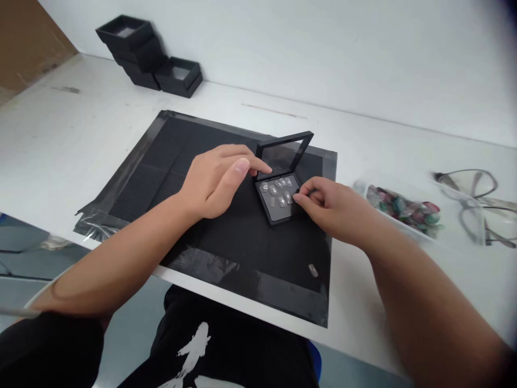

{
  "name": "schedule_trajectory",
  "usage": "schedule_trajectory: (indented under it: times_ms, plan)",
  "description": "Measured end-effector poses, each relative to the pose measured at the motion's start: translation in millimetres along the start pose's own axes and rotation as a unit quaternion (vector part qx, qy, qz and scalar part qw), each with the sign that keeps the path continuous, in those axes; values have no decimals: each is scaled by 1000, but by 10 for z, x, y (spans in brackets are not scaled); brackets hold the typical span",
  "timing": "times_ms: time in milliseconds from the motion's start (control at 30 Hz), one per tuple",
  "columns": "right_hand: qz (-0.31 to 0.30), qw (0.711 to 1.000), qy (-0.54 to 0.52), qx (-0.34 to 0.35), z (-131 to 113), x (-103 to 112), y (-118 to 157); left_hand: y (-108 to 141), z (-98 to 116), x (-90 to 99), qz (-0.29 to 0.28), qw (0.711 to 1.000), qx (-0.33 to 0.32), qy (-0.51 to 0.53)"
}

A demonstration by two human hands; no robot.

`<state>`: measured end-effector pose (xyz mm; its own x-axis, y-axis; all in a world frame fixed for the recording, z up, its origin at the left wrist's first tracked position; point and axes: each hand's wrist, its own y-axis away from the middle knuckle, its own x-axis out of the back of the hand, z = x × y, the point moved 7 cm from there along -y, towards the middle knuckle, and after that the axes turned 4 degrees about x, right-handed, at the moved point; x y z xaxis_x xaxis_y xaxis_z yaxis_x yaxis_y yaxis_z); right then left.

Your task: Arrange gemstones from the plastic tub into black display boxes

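Case (278, 222) is best kept steady by a light touch, so that the clear nails (282, 201) on its grey panel (283, 214) are not jolted; small, gentle finger movements are called for. The left hand (216, 178) is held loosely spread, its forefinger at the base of the raised lid (283, 155). The right hand's (329, 205) thumb and forefinger are brought close together at the panel's right edge; whether anything is pinched cannot be told. The case is set between both hands on a black mat (242, 237).
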<state>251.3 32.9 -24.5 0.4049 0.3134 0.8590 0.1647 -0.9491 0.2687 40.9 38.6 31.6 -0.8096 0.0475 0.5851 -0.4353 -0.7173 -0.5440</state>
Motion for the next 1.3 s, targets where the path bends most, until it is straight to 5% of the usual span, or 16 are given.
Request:
schedule_trajectory:
  times_ms: [400, 633, 1033, 1300]
  plan:
    - [90, 995, -27, 21, -15, 59, -13, -5, -24, -3, -7, 1000, 15, 4]
    - [86, 994, -45, 52, 50, 81, 147, 5, -56, -18, -13, 999, 19, 23]
    - [200, 978, -26, 52, -33, 25, 191, -6, -46, -26, -18, 1000, 15, -7]
    - [195, 977, -54, 70, -121, 78, 259, -10, 38, 14, 28, 999, -43, -14]
